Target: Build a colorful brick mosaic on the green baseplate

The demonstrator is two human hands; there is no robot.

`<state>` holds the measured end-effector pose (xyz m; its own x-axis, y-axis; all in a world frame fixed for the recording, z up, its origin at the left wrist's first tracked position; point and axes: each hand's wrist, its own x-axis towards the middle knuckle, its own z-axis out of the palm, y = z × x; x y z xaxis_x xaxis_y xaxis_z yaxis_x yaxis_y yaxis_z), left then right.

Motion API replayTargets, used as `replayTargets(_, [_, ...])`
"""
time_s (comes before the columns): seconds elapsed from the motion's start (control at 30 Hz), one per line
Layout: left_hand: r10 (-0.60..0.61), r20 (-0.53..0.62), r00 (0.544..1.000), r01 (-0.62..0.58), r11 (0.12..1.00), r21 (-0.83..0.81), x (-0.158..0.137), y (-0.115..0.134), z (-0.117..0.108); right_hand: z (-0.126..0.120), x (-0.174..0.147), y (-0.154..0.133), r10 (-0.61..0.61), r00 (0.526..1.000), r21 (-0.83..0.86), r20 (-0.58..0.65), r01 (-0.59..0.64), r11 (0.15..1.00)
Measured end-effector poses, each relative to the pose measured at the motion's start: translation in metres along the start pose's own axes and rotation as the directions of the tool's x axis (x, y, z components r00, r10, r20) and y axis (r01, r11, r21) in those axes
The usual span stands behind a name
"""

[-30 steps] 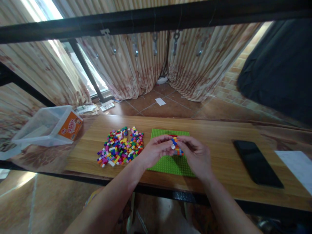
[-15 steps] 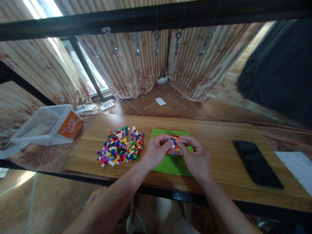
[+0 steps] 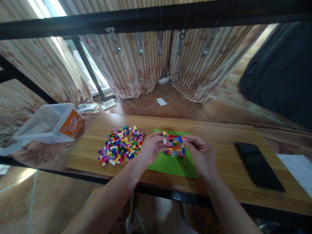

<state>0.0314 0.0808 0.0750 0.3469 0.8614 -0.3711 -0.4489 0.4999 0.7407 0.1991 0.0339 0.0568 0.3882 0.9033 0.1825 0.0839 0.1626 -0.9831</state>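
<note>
The fingers of the left hand [image 3: 151,148] pinch a small white brick [image 3: 164,140]; those of the right hand [image 3: 202,154] pinch blue-and-orange bricks [image 3: 180,139] by one end, seemingly leaving the rest exposed. The multicoloured build [image 3: 175,152] sits on the green baseplate [image 3: 170,167], likely for steadiness.

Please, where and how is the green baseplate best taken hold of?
Probably by the near edge, coming from the person's side: the green baseplate lies flat on the table, its front strip is bare, and the brick build sits farther back.
</note>
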Motion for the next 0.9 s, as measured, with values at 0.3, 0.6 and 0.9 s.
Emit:
replayTargets(0.3, [0.012, 0.13, 0.991, -0.03, 0.99, 0.139, -0.009, -0.01, 0.013, 0.008, -0.004, -0.002, 0.114, 0.989, 0.129, 0.095, -0.126, 0.984])
replayTargets(0.6, [0.203, 0.084, 0.976, -0.219, 0.908, 0.356, -0.009, -0.013, 0.014, 0.009, -0.007, -0.003, 0.112, 0.981, 0.004, 0.161, -0.114, 0.993])
replayTargets(0.9, [0.26, 0.172, 0.95, -0.309, 0.86, 0.405, -0.008, -0.015, 0.012, 0.009, -0.009, -0.006, 0.061, 0.966, -0.077, 0.249, -0.043, 0.996])
